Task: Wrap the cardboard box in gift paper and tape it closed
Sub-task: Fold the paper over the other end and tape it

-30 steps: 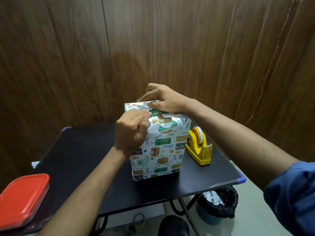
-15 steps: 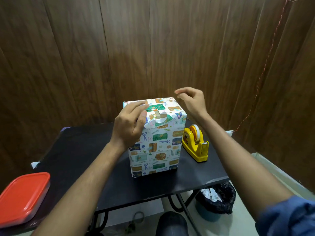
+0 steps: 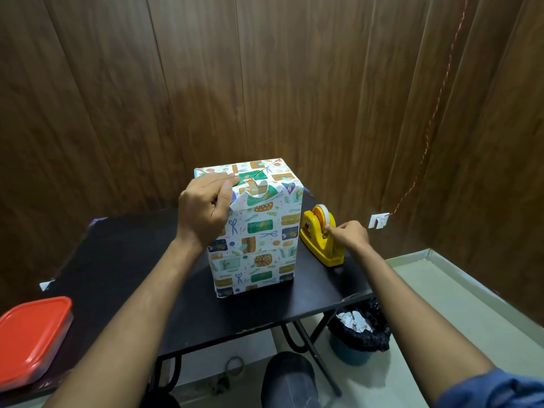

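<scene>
The box wrapped in patterned gift paper (image 3: 256, 240) stands upright in the middle of the black table (image 3: 132, 260). On its top the folded flaps meet, and a small gap near the front edge shows cardboard. My left hand (image 3: 206, 207) grips the paper flap at the box's top front-left edge, fingers curled over it. To the right of the box stands a yellow tape dispenser (image 3: 312, 240) holding a roll of tape (image 3: 321, 212). My right hand (image 3: 348, 235) is at the dispenser, fingertips pinching the tape just below the roll.
A container with a red lid (image 3: 32, 337) sits at the table's near left corner. A bin lined with a black bag (image 3: 359, 334) stands on the floor under the table's right edge. Brown wood panels close in behind and to the right.
My right hand left the top of the box and dropped down to the right onto the tape dispenser. My left hand stayed on the top front edge of the box.
</scene>
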